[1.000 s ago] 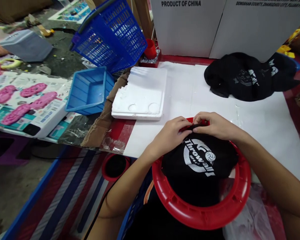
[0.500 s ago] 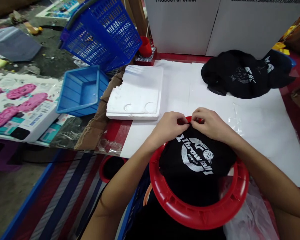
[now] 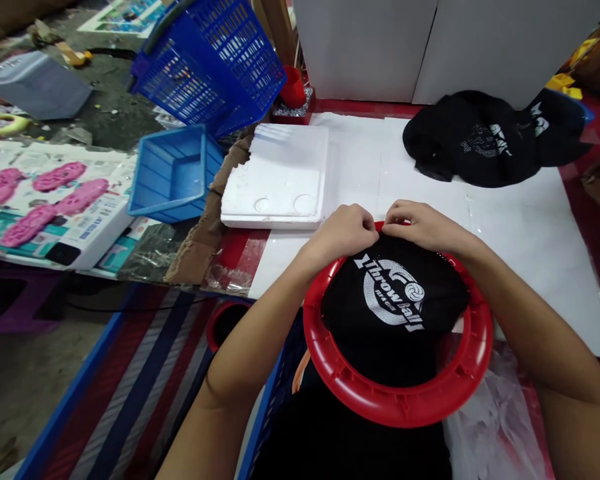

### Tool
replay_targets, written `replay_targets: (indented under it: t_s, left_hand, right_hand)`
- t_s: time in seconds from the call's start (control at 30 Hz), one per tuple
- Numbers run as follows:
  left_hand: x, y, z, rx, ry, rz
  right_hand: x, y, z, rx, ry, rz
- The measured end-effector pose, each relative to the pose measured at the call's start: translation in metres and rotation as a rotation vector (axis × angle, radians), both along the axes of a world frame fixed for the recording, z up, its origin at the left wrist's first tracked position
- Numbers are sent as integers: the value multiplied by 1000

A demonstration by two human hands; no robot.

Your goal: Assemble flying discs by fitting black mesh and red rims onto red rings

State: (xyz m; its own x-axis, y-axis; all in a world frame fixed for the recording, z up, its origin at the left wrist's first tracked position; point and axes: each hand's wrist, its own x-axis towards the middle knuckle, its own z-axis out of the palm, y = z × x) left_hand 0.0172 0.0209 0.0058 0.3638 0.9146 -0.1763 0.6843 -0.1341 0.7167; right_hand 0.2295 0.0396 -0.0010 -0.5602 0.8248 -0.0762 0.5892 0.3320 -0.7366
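left hand [image 3: 349, 230]: fingers curled nearly closed, pinching the cloth [image 3: 395, 293] at the ring's far edge. right hand [image 3: 420, 225]: thumb and fingers closing on the same edge, just beside. red ring [image 3: 405, 408]: hanging over the near table edge, cloth covering part of its opening. foam [image 3: 285, 177]: lying beyond the left hand.

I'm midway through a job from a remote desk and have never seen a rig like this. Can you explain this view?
There is no machine: the picture comes from a camera on a person's head, looking down at two bare hands. The left hand and right hand pinch black printed mesh cloth at the top of a red plastic ring. Beyond, a white sheet bears more black mesh cloth and a broken foam slab; a blue bin stands left.
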Motion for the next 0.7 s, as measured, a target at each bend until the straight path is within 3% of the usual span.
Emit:
replay_targets:
  t_s: [0.2, 0.27, 0.4, 0.47, 0.6, 0.67, 0.7]
  left_hand:
    - [13, 4, 10, 33, 169, -25]
    - [13, -3, 10, 128, 215, -76]
    - [7, -23, -1, 389, 294, -202]
    - [3, -29, -9, 455, 405, -135]
    - [-1, -49, -14, 584, 496, 154]
    - [-2, -76, -6, 573, 490, 183]
    - [-3, -95, -1, 529, 505, 120]
  right_hand:
    - [-7, 0, -8, 134, -114, -9]
    - [-11, 1, -8, 191, -174, -5]
    - [-8, 4, -1, 448, -308, -35]
    - [3, 1, 4, 621, -321, -79]
    - [39, -42, 17, 755, -308, -266]
    - [56, -80, 19, 692, -419, -360]
    - [64, -100, 18, 645, -484, -395]
